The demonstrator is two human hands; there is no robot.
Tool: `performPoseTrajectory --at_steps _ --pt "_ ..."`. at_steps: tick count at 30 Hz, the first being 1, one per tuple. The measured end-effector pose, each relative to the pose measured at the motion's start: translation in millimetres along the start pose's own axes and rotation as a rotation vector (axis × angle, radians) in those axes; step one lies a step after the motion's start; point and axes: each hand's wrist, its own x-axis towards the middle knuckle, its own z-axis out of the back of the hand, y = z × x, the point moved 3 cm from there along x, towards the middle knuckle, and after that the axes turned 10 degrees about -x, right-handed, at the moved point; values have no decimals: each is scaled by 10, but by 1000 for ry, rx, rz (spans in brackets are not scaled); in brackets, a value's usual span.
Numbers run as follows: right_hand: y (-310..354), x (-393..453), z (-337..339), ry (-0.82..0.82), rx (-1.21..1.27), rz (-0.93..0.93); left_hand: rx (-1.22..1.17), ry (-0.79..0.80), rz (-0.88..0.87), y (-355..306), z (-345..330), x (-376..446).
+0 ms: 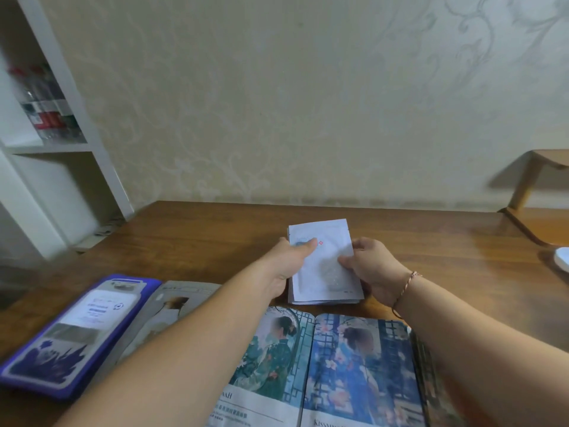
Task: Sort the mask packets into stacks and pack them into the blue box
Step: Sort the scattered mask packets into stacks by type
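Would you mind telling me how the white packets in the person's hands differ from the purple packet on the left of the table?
The white packets are plain, with only a small red mark; the purple packet has a bold purple border. The white packets form a stack gripped by the left hand and right hand; the purple packet lies untouched. Both are flat and rest on the wooden table.

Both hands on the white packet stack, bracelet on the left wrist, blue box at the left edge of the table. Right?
Not quite: the bracelet is on the right wrist, as the head view shows. The rest holds: the left hand and the right hand both hold the white packet stack, and the blue box lies at the left edge of the table.
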Motion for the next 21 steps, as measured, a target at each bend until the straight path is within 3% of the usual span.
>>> performPoseTrajectory --at_steps 3,7,12,16,21 --pt "105 -14 50 -118 41 184 -176 -67 -192 -87 -82 3" --pt "243 -45 179 -133 82 452 -241 53 -393 -229 -177 -70" --pt "-52 0 196 100 12 450 -179 220 -238 26 -155 -65" --pt "-64 22 225 121 -72 454 -130 266 -196 75 -154 -43" --pt "7 61 205 66 -125 352 161 63 -210 21 -146 54"
